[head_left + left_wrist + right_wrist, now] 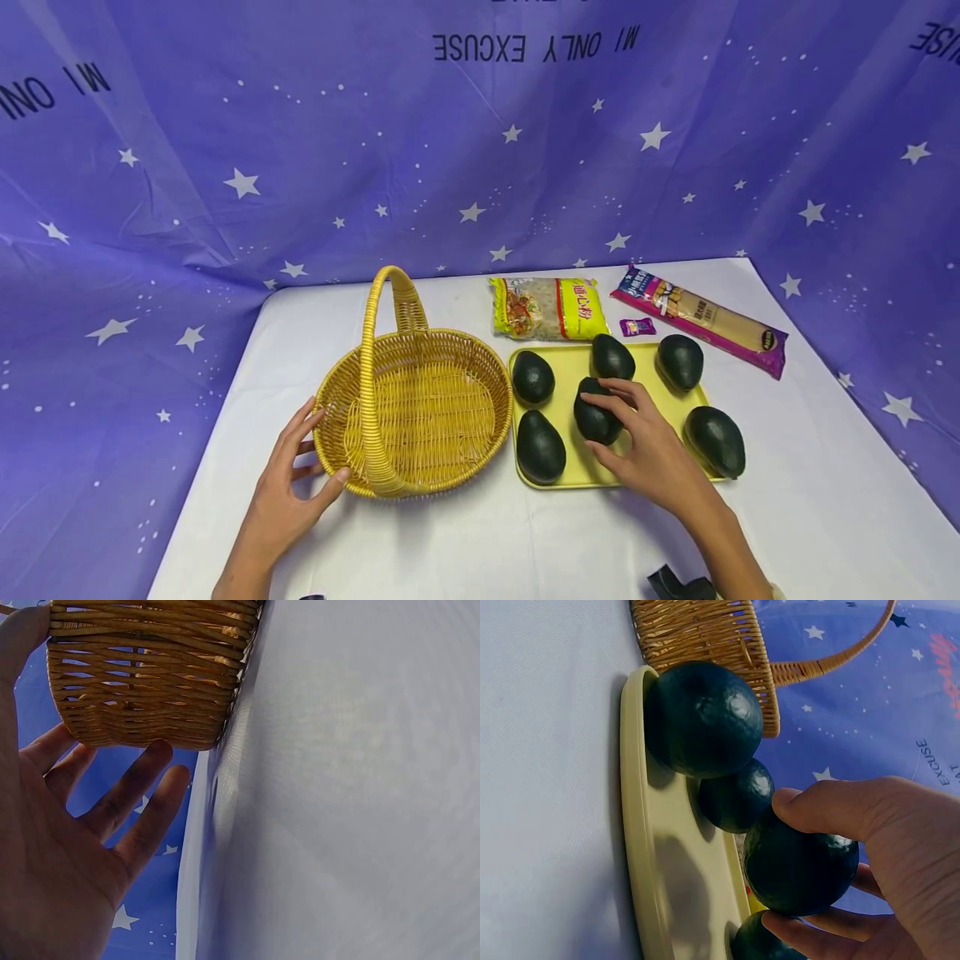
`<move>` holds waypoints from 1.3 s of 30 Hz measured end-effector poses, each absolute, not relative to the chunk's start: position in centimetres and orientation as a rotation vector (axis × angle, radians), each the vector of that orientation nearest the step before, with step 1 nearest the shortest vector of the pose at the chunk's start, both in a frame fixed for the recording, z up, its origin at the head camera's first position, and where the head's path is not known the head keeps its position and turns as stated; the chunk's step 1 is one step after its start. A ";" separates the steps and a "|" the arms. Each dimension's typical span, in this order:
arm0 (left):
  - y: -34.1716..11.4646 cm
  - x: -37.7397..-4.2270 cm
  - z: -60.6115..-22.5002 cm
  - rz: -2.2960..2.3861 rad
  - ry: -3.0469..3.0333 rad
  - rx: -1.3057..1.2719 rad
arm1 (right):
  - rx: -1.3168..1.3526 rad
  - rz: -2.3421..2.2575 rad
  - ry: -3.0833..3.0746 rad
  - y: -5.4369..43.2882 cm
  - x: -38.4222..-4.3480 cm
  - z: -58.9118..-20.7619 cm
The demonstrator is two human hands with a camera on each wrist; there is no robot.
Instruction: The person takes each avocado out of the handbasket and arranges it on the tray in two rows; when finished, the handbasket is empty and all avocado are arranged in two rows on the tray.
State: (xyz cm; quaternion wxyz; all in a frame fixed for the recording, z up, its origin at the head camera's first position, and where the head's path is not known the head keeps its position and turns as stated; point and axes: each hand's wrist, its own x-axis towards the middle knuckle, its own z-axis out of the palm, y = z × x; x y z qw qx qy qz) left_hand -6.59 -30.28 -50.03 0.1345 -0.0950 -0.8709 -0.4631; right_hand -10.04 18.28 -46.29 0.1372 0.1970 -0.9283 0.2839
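Note:
A dark green avocado (597, 413) is in my right hand (637, 433), held between thumb and fingers over the middle of the yellow tray (573, 475). In the right wrist view that avocado (799, 862) appears raised off the tray, with a shadow on the tray floor. Several other avocados (540, 447) lie around it on the tray. My left hand (281, 487) touches the left side of a yellow wicker basket (427, 417), its fingers spread along the outer wall. The left wrist view has the thumb at the basket's rim (56, 622). Inside the basket only the woven bottom shows.
Behind the tray lie a yellow pasta bag (551, 308), a small purple packet (637, 327) and a long purple noodle pack (705, 321). The basket's tall handle (369, 375) arches over it. A black object (681, 583) sits near my right forearm. A starred purple cloth (465, 167) hangs behind.

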 end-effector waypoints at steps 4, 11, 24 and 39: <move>-30.3 -6.5 -50.0 -1.333 -2.530 -0.269 | 0.555 0.820 -2.693 18.5 -9.8 -46.4; -30.4 -6.5 -50.0 -1.325 -2.539 -0.261 | 0.540 0.824 -2.702 18.9 -9.7 -46.7; -30.5 -6.4 -50.1 -1.343 -2.522 -0.272 | 0.529 0.825 -2.713 19.6 -9.1 -47.1; -30.3 -6.6 -50.0 -1.332 -2.527 -0.277 | 0.470 0.751 -2.774 21.2 -8.0 -47.8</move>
